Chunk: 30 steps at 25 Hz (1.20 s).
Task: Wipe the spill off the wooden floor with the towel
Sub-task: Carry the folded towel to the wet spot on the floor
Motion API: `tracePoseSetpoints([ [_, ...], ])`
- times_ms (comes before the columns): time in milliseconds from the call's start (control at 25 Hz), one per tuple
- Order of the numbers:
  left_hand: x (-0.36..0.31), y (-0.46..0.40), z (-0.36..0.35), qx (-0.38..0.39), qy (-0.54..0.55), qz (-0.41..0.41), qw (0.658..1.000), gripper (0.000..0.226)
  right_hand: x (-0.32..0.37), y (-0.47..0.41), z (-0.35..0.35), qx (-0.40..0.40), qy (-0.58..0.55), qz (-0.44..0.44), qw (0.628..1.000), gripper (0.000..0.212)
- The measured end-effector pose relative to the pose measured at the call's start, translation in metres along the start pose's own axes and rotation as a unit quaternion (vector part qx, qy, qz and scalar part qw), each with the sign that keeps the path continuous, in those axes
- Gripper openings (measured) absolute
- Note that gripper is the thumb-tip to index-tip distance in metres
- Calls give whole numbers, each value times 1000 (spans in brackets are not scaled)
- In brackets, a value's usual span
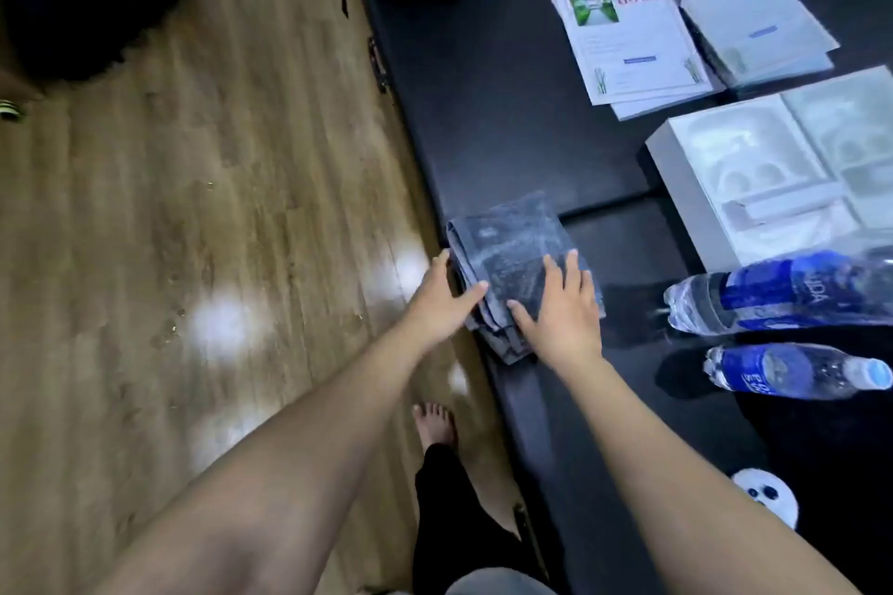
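A folded grey towel (512, 251) lies at the near left edge of a black table (507, 130). My left hand (442, 300) touches the towel's left edge, thumb and fingers spread around its side. My right hand (560, 309) rests flat on top of the towel's near right part, fingers apart. The wooden floor (193, 188) spreads to the left. Small wet droplets and specks of a spill (169, 329) show on the floor near bright light reflections.
Two plastic water bottles (783, 295) (797, 372) lie on the table at right. Printed leaflets (628, 34) and a white box (773, 169) sit farther back. A dark bag (72, 5) lies on the floor at far left. My bare foot (435, 420) stands by the table edge.
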State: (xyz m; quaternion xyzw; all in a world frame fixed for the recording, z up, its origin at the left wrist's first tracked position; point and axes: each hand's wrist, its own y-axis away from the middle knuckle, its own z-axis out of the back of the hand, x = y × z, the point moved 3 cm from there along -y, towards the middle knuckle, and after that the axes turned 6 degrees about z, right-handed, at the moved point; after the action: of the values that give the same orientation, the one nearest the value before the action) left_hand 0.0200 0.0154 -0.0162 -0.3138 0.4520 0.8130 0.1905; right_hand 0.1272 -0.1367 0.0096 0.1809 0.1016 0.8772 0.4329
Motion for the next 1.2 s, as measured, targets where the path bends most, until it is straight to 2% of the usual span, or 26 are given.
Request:
tracePoseSetpoints([
  [80,-11,-18,-9,-22,88,36,995,99,-12,-18,2,24,-4,-39,999,108],
  [160,-17,-29,-18,-53,93,82,991,112,-18,-35,2,65,-24,-60,996,121],
  [280,-13,-40,-25,-95,101,129,982,108,-19,-49,-2,53,-60,-81,993,124],
  [360,-6,-47,-22,-77,115,151,979,88,-22,-57,1,18,-123,-116,985,113],
  [480,5,-46,-16,-19,178,174,968,66,-23,-62,-3,28,-225,-136,965,79],
  [600,12,-31,-6,-17,258,155,953,56,-12,-60,0,26,-265,-91,960,56],
  [680,11,-13,7,-35,331,130,934,49,2,-58,6,32,-268,-29,962,41],
  [760,12,6,29,-79,401,115,905,43,24,-55,14,57,-277,32,959,41],
  [840,12,27,59,-98,453,104,880,38,53,-51,24,80,-373,37,924,55],
  [880,15,38,75,-95,461,101,876,36,68,-49,27,103,-449,16,888,67],
  [960,24,65,106,-77,463,103,877,38,102,-41,29,206,-534,-6,820,81],
  [1040,39,97,133,-75,468,94,876,35,137,-33,25,312,-538,28,783,74],
  [1080,47,112,144,-86,477,83,871,33,152,-28,22,337,-536,43,772,67],
  [1200,86,171,176,-176,507,60,842,27,216,7,8,348,-535,77,766,59],
])
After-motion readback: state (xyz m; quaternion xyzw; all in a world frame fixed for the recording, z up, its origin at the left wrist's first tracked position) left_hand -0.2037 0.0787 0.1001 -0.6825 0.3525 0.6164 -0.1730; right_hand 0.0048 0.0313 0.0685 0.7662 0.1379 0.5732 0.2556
